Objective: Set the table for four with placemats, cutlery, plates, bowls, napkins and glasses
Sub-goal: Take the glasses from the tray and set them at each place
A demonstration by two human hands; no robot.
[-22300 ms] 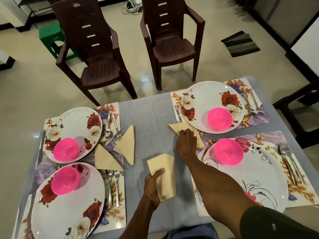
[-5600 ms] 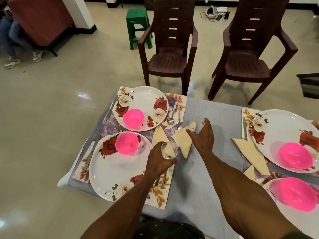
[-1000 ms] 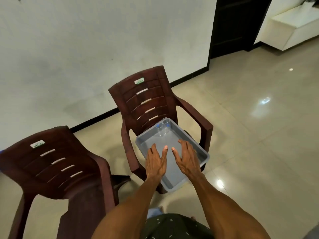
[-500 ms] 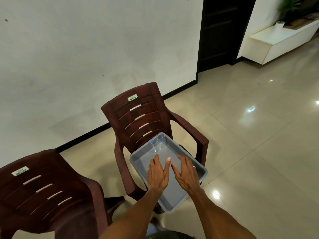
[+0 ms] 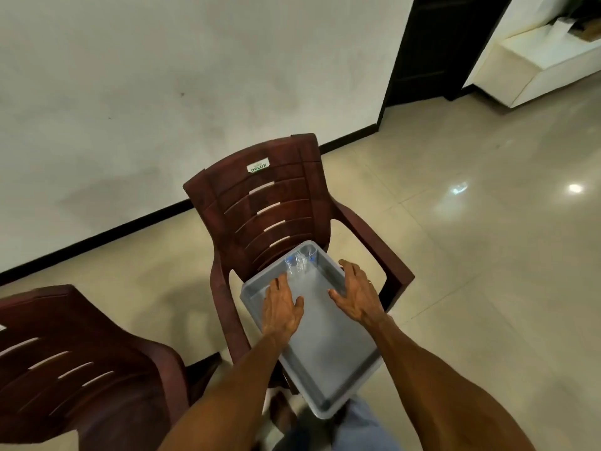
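Observation:
A grey plastic tray [image 5: 328,362] lies on the seat of a dark brown plastic chair [image 5: 270,206]. Two clear glasses [image 5: 300,262] stand in the tray's far corner, close to the chair back. My left hand [image 5: 281,307] hovers palm down over the tray, fingers spread, its fingertips just short of the glasses. My right hand [image 5: 357,296] is open over the tray's right rim, fingers apart, holding nothing. The dining table with its plates and napkins is out of view.
A second brown chair [image 5: 74,362] stands at the lower left. A white wall runs behind the chairs, with a dark doorway [image 5: 422,43] at the upper right and a white low unit [image 5: 536,56] beyond it. Glossy tiled floor lies to the right.
My hands have spread apart and moved further along the tray toward the glasses. The view has drawn closer to the chair. Earlier I was at the table placing napkins and glasses.

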